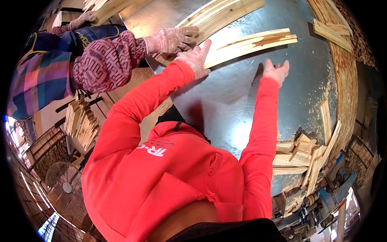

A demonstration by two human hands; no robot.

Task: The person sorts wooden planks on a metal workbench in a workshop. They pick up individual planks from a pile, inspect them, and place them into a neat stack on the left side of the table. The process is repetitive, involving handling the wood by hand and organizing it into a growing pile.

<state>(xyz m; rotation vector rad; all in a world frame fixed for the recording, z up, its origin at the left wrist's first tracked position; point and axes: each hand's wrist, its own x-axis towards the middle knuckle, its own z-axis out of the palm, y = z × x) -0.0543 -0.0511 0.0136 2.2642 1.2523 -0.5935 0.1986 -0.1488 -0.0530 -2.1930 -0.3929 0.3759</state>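
Observation:
A stack of thin pale wooden strips [250, 46] with a brown streak lies across the metal table. My left hand [195, 61] grips its left end, fingers on the far side and thumb on the near side. Out to the right, just below the other end of the strips, my right hand [277, 71] is open, its fingers apart and holding nothing. Beyond my left hand, a co-worker's gloved hand [171, 39] rests on another group of wooden boards [225, 18].
The metal table [225, 97] has a wooden edge board [342, 88] along its right side, with short wood pieces [332, 34] on it. Offcuts [300, 155] are heaped at the near right, beside machinery [322, 205]. A fan [66, 187] and stacked wood [80, 123] are at left.

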